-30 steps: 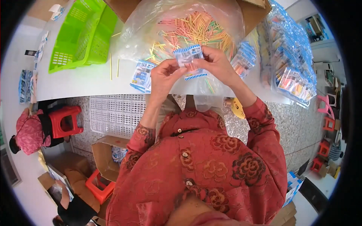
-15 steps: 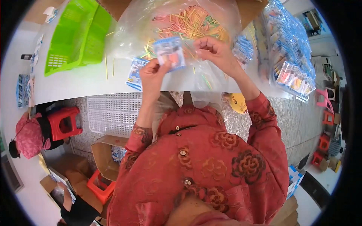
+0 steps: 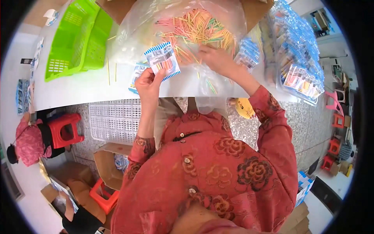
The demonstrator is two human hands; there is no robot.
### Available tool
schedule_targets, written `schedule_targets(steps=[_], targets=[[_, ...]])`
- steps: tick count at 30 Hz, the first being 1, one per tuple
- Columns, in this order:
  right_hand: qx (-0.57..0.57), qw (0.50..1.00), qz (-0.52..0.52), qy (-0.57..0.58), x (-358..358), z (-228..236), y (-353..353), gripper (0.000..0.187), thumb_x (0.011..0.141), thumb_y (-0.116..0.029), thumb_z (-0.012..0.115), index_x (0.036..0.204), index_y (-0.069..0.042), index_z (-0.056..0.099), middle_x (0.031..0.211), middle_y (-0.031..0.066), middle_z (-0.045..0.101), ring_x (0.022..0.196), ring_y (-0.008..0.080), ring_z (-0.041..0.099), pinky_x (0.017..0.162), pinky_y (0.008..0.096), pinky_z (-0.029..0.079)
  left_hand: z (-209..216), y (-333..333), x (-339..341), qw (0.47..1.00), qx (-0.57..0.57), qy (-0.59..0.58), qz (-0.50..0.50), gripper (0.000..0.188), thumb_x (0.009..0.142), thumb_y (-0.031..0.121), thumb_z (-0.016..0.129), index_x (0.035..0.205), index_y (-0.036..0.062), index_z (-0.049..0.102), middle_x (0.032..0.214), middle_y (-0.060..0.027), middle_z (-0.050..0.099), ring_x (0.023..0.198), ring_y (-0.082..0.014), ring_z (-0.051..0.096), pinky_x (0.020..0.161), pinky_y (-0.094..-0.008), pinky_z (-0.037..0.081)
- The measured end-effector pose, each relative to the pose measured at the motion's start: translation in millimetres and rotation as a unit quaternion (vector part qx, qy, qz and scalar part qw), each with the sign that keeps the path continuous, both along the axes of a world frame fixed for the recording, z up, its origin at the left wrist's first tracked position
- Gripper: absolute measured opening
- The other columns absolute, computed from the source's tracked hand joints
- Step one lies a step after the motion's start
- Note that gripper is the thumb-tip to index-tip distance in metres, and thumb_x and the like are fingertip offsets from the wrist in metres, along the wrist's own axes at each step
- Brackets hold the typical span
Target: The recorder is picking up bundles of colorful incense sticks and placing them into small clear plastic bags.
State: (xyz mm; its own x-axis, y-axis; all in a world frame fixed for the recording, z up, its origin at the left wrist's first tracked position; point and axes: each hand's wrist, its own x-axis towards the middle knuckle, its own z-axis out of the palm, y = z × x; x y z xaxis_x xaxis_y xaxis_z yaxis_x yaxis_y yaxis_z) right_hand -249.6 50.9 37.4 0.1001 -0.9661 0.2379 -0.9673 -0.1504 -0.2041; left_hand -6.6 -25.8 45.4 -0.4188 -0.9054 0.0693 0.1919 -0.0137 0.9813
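Observation:
My left hand point(image 3: 149, 84) pinches a small packet point(image 3: 163, 60) by its lower corner, between thumb and fingers. The packet is white with blue-striped ends and has a clear part showing pinkish sticks. Another blue-striped packet point(image 3: 136, 77) lies on the table, partly behind that hand. A loose pile of thin coloured sticks point(image 3: 204, 29), pink, yellow, orange and green, lies on a clear plastic sheet point(image 3: 136, 29). My right hand point(image 3: 220, 61) is at the near edge of the pile with its fingers curled. Its fingertips are partly hidden, so anything between them does not show.
A green perforated basket point(image 3: 74, 46) stands at the left. Several packets point(image 3: 247, 52) lie right of my right hand, beside a clear tray point(image 3: 278, 87) heaped with more. Loose sticks point(image 3: 108, 72) lie by the basket. Below are a white crate point(image 3: 113, 121) and red stool point(image 3: 66, 130); other people sit left.
My left hand has shifted slightly left and the packet is now tilted. My right hand has gone from hovering beside the packet to the near edge of the stick pile.

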Motion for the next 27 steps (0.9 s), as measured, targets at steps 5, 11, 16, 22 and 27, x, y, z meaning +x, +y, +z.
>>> schedule_targets(steps=[5, 11, 16, 22, 27], targets=[[0.033, 0.993, 0.061, 0.09, 6.9, 0.2, -6.3, 0.017, 0.07, 0.0, 0.055, 0.087, -0.001, 0.056, 0.091, 0.0092, 0.056, 0.093, 0.0269, 0.058, 0.075, 0.0338, 0.05, 5.2, 3.3, -0.5, 1.0, 0.003, 0.01, -0.014, 0.008, 0.082, 0.004, 0.065, 0.088, -0.0018, 0.065, 0.078, 0.0006, 0.063, 0.068, -0.0024, 0.051, 0.06, -0.0177, 0.04], [-0.01, 0.998, 0.065, 0.021, -2.6, -10.3, -7.5, 0.014, 0.07, -0.001, 0.056, 0.084, -0.003, 0.056, 0.086, 0.0076, 0.056, 0.088, 0.0257, 0.058, 0.07, 0.0328, 0.051, 3.5, 5.0, -0.7, 0.999, 0.001, 0.023, -0.033, 0.009, 0.082, 0.003, 0.065, 0.089, -0.0026, 0.064, 0.081, -0.0009, 0.064, 0.07, -0.0034, 0.054, 0.064, -0.0179, 0.043], [-0.027, 0.981, -0.035, -0.186, -2.6, 31.6, -3.4, 0.01, 0.082, -0.001, 0.056, 0.09, -0.002, 0.061, 0.088, 0.0055, 0.063, 0.08, 0.0179, 0.061, 0.074, 0.0271, 0.049, 6.8, 7.9, -1.8, 0.998, 0.012, 0.014, -0.052, 0.009, 0.082, 0.004, 0.066, 0.088, -0.0023, 0.065, 0.08, -0.0008, 0.064, 0.069, -0.0031, 0.054, 0.063, -0.0171, 0.043], [-0.085, 0.795, 0.002, -0.601, 25.6, 104.2, 3.1, 0.006, 0.085, 0.001, 0.057, 0.091, -0.001, 0.06, 0.088, 0.0048, 0.063, 0.081, 0.0117, 0.059, 0.076, 0.0248, 0.047, 8.0, 12.0, -5.5, 0.997, -0.018, -0.009, -0.07, 0.007, 0.08, 0.004, 0.067, 0.086, -0.0005, 0.066, 0.077, 0.0004, 0.065, 0.068, -0.0027, 0.055, 0.062, -0.0171, 0.043], [-0.092, 0.771, 0.068, -0.627, 43.1, 108.3, 3.9, 0.008, 0.084, 0.001, 0.059, 0.092, -0.001, 0.06, 0.088, 0.005, 0.063, 0.083, 0.0113, 0.059, 0.078, 0.0258, 0.047, 7.3, 14.8, -8.9, 0.996, -0.026, -0.032, -0.079, 0.009, 0.079, 0.003, 0.068, 0.087, -0.0002, 0.067, 0.077, -0.0002, 0.065, 0.068, -0.0035, 0.056, 0.063, -0.0178, 0.043]])
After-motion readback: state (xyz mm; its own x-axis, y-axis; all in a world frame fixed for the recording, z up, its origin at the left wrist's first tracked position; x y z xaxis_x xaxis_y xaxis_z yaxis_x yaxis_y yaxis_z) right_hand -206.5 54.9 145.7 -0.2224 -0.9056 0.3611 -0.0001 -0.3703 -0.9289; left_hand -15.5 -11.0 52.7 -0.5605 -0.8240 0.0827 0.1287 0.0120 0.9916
